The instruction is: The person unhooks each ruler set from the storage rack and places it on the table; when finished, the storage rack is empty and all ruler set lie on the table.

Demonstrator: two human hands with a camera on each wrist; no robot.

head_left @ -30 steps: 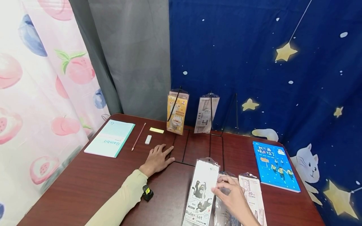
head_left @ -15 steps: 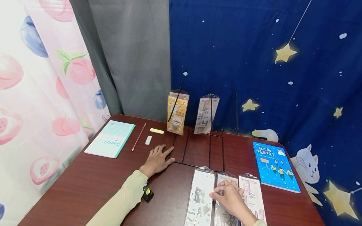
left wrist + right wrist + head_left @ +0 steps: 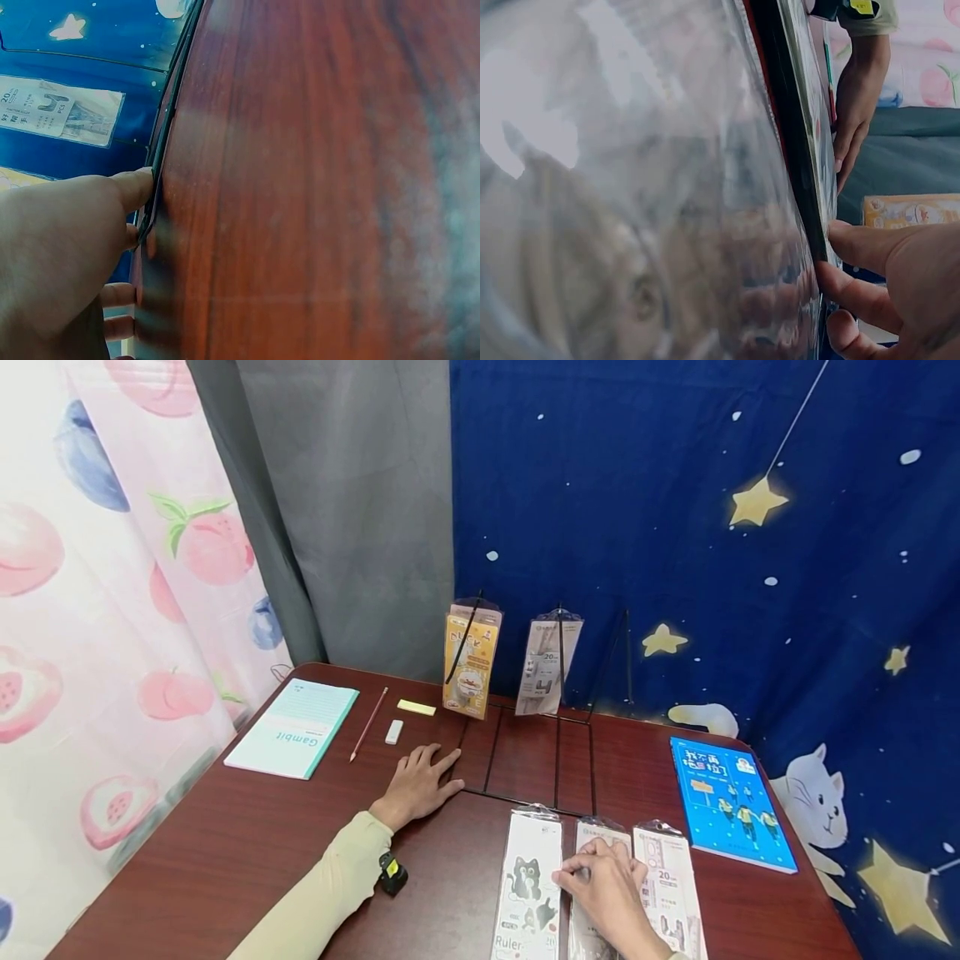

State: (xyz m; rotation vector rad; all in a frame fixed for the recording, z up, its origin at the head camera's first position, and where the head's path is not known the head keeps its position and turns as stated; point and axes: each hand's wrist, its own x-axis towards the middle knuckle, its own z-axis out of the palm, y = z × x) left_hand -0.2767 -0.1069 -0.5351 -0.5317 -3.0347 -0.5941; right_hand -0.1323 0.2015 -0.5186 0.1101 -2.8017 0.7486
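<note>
My right hand (image 3: 609, 885) pinches the right edge of a white ruler-set pack (image 3: 521, 847) with black cats, thumb and index finger at the edge. The pack lies low over the table's front, face up. Under my right hand is a clear ruler pack (image 3: 603, 832), partly hidden; to its right lies a 20 cm ruler pack (image 3: 663, 864). My left hand (image 3: 416, 785) rests with fingers spread at the left side of the black wire rack (image 3: 557, 768). In the left wrist view, its thumb touches the rack's wire (image 3: 155, 169).
A yellow duck pack (image 3: 468, 664) and a grey ruler pack (image 3: 543, 664) hang on rack hooks. On the table's left are a notebook (image 3: 300, 727), a pencil (image 3: 369, 724), an eraser (image 3: 393, 732) and a yellow strip (image 3: 416, 707). A blue book (image 3: 731, 802) lies right.
My right hand has lowered the cat ruler-set pack toward the table and slightly left, beside the other two packs. The left hand has stayed still.
</note>
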